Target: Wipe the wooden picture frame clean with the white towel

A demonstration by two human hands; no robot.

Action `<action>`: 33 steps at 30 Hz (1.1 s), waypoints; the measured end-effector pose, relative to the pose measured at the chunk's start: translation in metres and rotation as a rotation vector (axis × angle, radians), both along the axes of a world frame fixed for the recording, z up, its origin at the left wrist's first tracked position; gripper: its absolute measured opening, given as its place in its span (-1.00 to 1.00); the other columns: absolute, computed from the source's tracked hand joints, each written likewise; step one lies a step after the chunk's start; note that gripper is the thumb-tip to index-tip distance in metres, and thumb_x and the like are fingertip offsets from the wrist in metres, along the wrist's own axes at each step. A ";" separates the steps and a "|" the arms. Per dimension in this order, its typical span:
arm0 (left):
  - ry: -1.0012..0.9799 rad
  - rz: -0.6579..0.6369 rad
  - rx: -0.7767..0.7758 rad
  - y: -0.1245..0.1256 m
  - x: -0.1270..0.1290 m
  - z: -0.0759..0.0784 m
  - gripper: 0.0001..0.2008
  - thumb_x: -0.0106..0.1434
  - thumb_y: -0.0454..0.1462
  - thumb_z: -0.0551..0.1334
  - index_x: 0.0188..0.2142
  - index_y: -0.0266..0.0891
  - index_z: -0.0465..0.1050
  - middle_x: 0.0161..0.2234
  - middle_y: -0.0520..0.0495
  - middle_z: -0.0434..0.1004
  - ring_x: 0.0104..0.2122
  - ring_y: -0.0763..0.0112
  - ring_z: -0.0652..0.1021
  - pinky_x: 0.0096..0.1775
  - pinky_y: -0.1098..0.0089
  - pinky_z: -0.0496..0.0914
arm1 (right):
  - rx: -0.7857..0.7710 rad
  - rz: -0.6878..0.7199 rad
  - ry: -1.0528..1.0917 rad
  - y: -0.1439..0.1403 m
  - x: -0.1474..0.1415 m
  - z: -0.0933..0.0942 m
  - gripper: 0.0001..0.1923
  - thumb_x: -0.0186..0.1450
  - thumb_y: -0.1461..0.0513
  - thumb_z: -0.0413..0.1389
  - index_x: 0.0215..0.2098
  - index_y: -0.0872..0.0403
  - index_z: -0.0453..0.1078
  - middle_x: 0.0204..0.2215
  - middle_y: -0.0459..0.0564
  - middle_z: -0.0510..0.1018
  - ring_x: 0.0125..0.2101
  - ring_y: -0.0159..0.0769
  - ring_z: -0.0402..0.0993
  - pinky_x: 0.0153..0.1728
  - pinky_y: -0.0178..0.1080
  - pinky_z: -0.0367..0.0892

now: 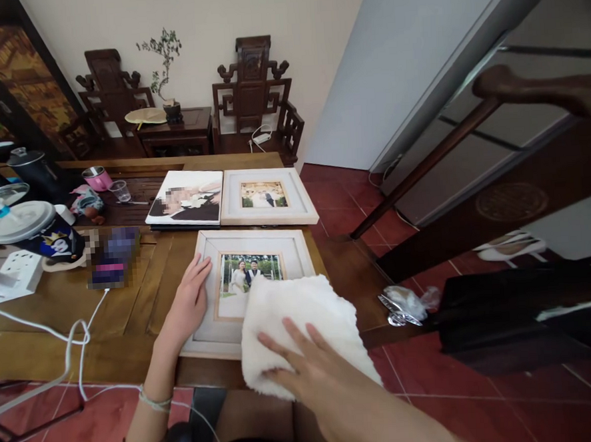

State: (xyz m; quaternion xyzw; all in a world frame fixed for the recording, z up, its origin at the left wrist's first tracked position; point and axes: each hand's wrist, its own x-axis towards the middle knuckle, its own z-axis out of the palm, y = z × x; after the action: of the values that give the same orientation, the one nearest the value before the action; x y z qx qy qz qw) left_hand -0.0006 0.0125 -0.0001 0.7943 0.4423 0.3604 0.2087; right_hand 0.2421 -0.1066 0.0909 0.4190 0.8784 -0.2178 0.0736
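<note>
While the right hand (pixel 304 360) lies flat and unclenched on a white cloth (pixel 296 314), pressing it onto the frame (pixel 204 250), the left hand (pixel 187 301) rests open on that frame's left border. Beyond both hands, two more pictures (pixel 268 196) lie on the desk (pixel 130 304).

Both arms reach forward, left hand (pixel 189 299) flat with fingers together, right hand (pixel 304 360) flat, fingers spread.

No legible text, label, brand or number is showing anywhere. The print on the dark cup (pixel 51 241) is staying too small to read.
</note>
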 end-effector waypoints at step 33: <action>0.029 0.025 -0.019 0.002 0.000 0.000 -0.58 0.39 -0.32 -0.04 0.18 -0.23 0.32 0.23 -0.20 0.30 0.32 0.22 0.13 0.27 0.00 0.10 | 0.022 0.122 0.221 0.014 -0.011 -0.010 -0.14 -0.01 0.57 -0.12 0.20 -0.09 0.28 0.35 -0.20 0.04 0.34 0.02 -0.38 0.25 0.27 -0.15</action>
State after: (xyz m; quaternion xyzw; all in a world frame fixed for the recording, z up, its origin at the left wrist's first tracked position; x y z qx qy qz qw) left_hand -0.0010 0.0149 -0.0005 0.7921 0.4584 0.3471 0.2051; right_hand 0.2306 -0.0925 0.0812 0.3390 0.9074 -0.2481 -0.0152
